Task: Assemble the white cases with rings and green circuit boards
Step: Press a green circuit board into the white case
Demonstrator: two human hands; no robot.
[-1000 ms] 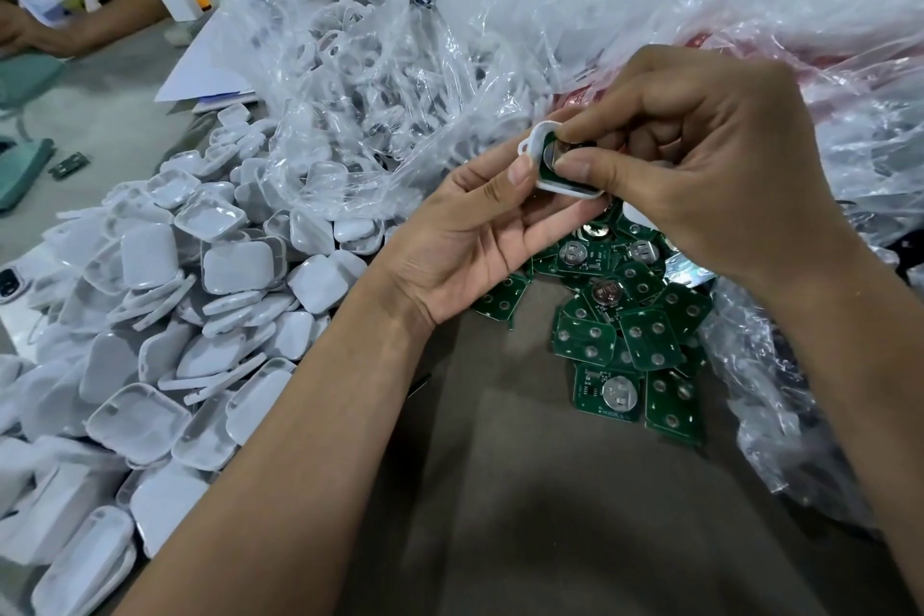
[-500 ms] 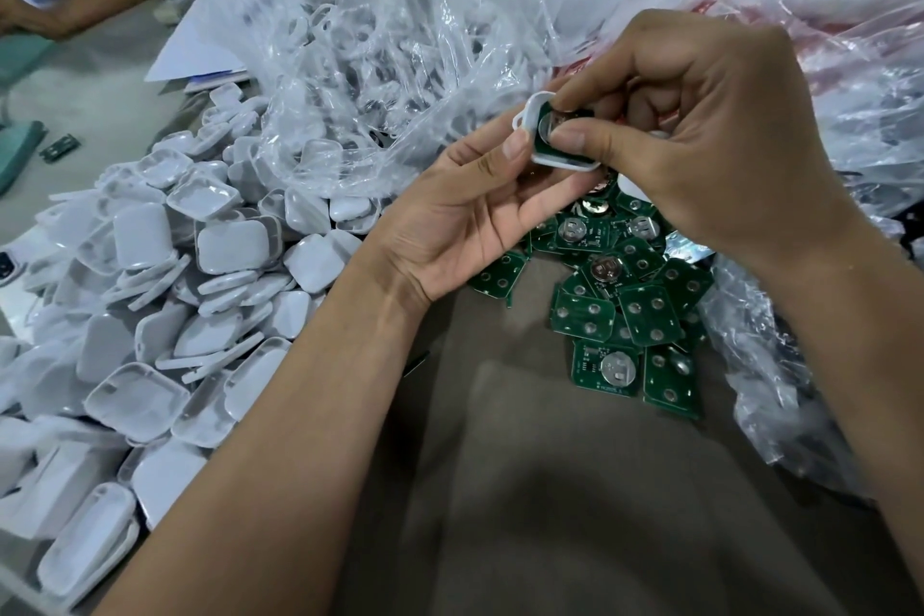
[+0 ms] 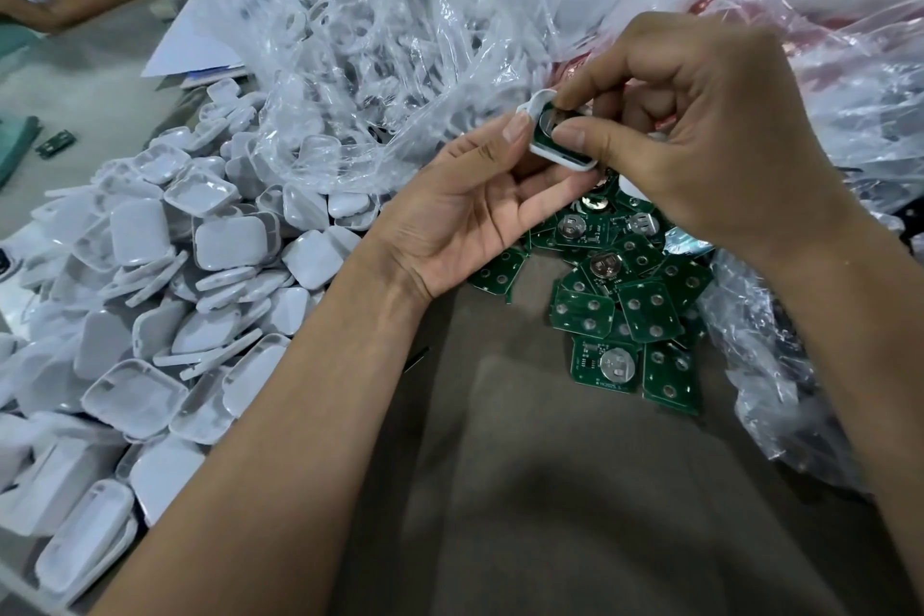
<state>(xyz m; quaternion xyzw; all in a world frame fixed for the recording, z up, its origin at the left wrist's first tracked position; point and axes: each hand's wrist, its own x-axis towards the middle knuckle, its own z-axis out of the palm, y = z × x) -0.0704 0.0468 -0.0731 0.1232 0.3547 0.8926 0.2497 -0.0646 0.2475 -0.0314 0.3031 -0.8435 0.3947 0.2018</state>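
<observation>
Table (image 3: 575, 515) bears white cases (image 3: 150, 295) (heaped), green boards (image 3: 630, 315).

Both hands (image 3: 480, 210) (image 3: 710, 155) pinch white case (image 3: 560, 155) w/ green board (image 3: 542, 134) above board pile (image 3: 625, 310).

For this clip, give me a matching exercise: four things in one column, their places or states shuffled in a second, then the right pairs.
Things:
1. white case
2. pile of white case halves
3. loose green circuit boards
4. clear plastic bag of rings

Places or states:
A. heaped on the table on the left side
B. lying behind the pile, open and crumpled
C. held between both hands, a green board inside it
D. scattered on the table below the hands

Pairs: 1-C, 2-A, 3-D, 4-B. The left hand supports the case; the right hand pinches it.
</observation>
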